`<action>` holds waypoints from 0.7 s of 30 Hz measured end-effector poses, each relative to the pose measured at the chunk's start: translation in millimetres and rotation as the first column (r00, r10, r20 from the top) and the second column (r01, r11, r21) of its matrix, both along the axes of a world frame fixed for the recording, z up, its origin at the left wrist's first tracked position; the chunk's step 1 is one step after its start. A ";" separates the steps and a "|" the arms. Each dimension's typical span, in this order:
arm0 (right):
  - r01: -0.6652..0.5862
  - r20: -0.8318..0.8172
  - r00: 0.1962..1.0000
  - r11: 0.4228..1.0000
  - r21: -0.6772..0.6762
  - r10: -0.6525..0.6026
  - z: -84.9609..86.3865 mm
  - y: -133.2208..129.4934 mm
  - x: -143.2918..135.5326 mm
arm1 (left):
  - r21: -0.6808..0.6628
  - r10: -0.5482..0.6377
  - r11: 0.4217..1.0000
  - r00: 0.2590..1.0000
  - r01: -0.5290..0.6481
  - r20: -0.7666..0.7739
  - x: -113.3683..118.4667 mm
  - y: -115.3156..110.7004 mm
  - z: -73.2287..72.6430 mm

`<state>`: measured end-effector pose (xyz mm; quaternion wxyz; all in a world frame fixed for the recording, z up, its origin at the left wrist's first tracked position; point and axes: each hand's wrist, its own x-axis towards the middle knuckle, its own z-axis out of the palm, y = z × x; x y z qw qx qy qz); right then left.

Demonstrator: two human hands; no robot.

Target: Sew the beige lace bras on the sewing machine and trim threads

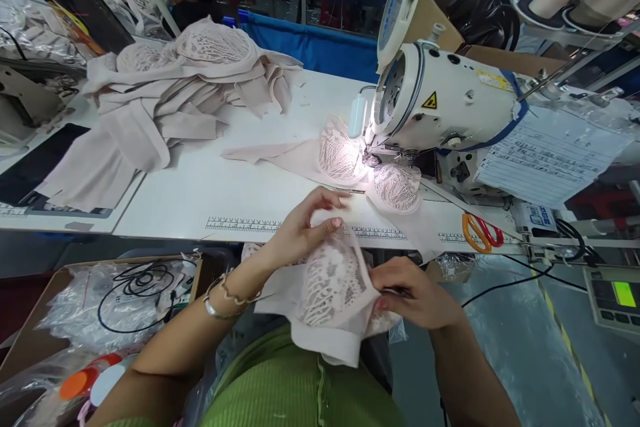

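Note:
A pale pink lace bra piece (333, 287) hangs over my lap, in front of the table edge. My left hand (313, 223) pinches its upper edge between thumb and fingers. On the right, my right hand (407, 290) grips the side of the same piece, fingers closed around the fabric. Beyond them, a second lace bra (343, 157) lies on the white table under the lit needle area of the sewing machine (450, 97), one cup on each side of the needle. Its long fabric wing stretches left across the table.
A heap of pink bra pieces (200, 73) covers the table's left part. Orange-handled scissors (476, 233) and red-handled ones lie at the right front edge. A ruler strip (245, 224) runs along the table's front. A box (30, 320) with plastic bags and cable stands lower left.

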<state>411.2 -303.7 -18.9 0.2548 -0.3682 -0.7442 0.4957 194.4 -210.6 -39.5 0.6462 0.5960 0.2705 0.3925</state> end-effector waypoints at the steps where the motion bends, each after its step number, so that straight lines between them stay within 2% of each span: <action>1: 0.063 -0.010 0.998 0.998 0.006 -0.063 2.9 -6.4 3.1 | 0.222 0.114 0.971 0.990 -0.093 -0.080 -3.6 -2.5 7.2; 2: 0.141 -0.007 0.990 0.990 0.018 -0.141 5.2 -12.5 5.5 | 0.408 0.199 0.903 0.972 -0.133 -0.126 -7.5 -7.9 13.8; 4: 0.305 0.027 0.951 0.950 0.068 -0.307 7.1 -22.5 5.7 | 0.629 0.240 0.774 0.952 -0.068 -0.192 -13.6 -25.4 22.7; 7: 0.478 0.049 0.869 0.862 0.166 -0.492 1.6 -29.8 -5.5 | 0.741 0.170 0.662 0.940 0.113 -0.295 -11.5 -55.5 19.1; 9: 0.532 0.042 0.833 0.819 0.215 -0.552 -6.4 -31.3 -16.0 | 0.765 0.205 0.634 0.929 0.115 -0.309 -3.8 -68.1 7.2; 11: 0.548 0.050 0.815 0.795 0.260 -0.578 -15.1 -32.6 -24.3 | 0.764 0.248 0.643 0.928 0.057 -0.278 3.9 -71.9 -6.1; 13: 0.534 0.062 0.813 0.784 0.317 -0.579 -22.7 -34.8 -28.3 | 0.731 0.258 0.682 0.935 0.003 -0.244 7.7 -69.3 -15.5; 15: 0.523 0.063 0.804 0.755 0.396 -0.591 -28.7 -37.5 -27.5 | 0.654 0.254 0.756 0.934 -0.030 -0.250 6.9 -64.2 -18.9; 18: 0.532 0.107 0.742 0.679 0.505 -0.662 -34.1 -40.1 -20.1 | 0.424 0.200 0.904 0.929 -0.052 -0.312 1.5 -56.3 -15.7; 19: 0.521 0.135 0.736 0.683 0.513 -0.663 -34.7 -40.2 -16.7 | 0.336 0.166 0.940 0.932 -0.051 -0.323 -0.4 -53.9 -13.8; 21: 0.478 0.164 0.781 0.747 0.463 -0.602 -33.8 -39.2 -9.2 | 0.189 0.100 0.981 0.945 -0.041 -0.313 -3.8 -48.9 -10.4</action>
